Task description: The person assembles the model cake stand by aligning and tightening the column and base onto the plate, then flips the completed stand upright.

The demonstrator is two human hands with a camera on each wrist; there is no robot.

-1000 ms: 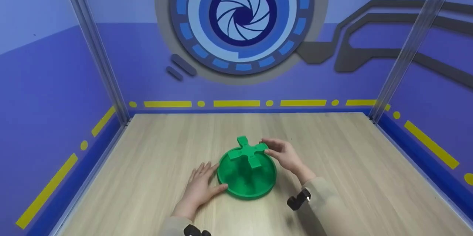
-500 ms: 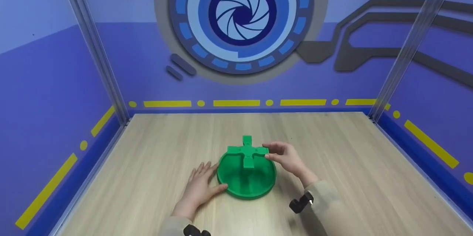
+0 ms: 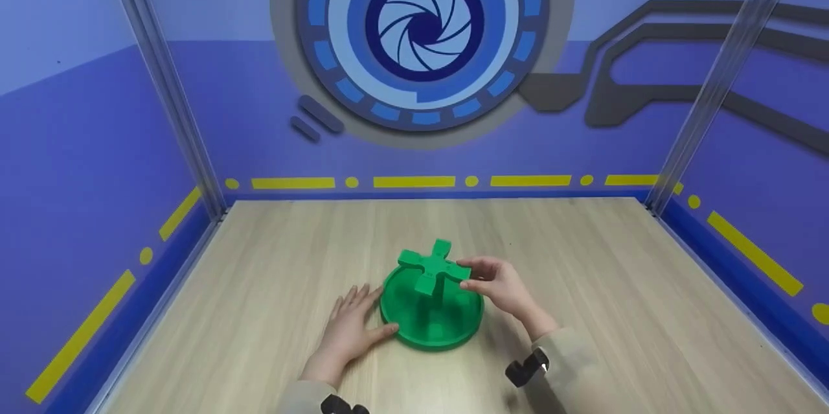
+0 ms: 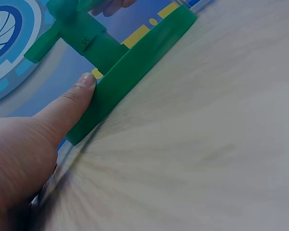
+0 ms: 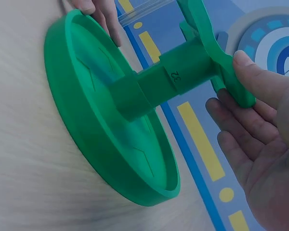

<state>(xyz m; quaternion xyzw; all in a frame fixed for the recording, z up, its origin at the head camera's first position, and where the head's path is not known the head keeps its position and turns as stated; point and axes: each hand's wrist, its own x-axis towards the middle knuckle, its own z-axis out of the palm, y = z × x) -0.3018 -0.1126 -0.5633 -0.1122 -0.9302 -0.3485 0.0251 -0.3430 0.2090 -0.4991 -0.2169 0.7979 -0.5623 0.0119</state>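
Observation:
A green round dish point(image 3: 434, 344) with a raised rim lies on the table. From its middle rises a stepped green post point(image 5: 154, 84) marked 32, topped by a four-armed cross-shaped handle point(image 3: 434, 265). My right hand point(image 3: 502, 286) pinches the right arm of that handle, thumb on one face and index finger behind, its other fingers loosely bent below. Against the dish's left side rests my left hand point(image 3: 353, 326). Its thumb point(image 4: 70, 108) lies straight on the rim in the left wrist view, and the other fingers are spread along the far left edge.
A pale wood-grain table point(image 3: 291, 239) extends around the dish. Blue-purple panels point(image 3: 259, 109) with yellow marks enclose it at the back and sides, joined by metal posts point(image 3: 168, 90). Each wrist wears a small black device point(image 3: 528, 367).
The cross-shaped handle has turned clockwise, seen from above, with my right hand following its right arm slightly nearer to me. My left hand and the dish stay in place.

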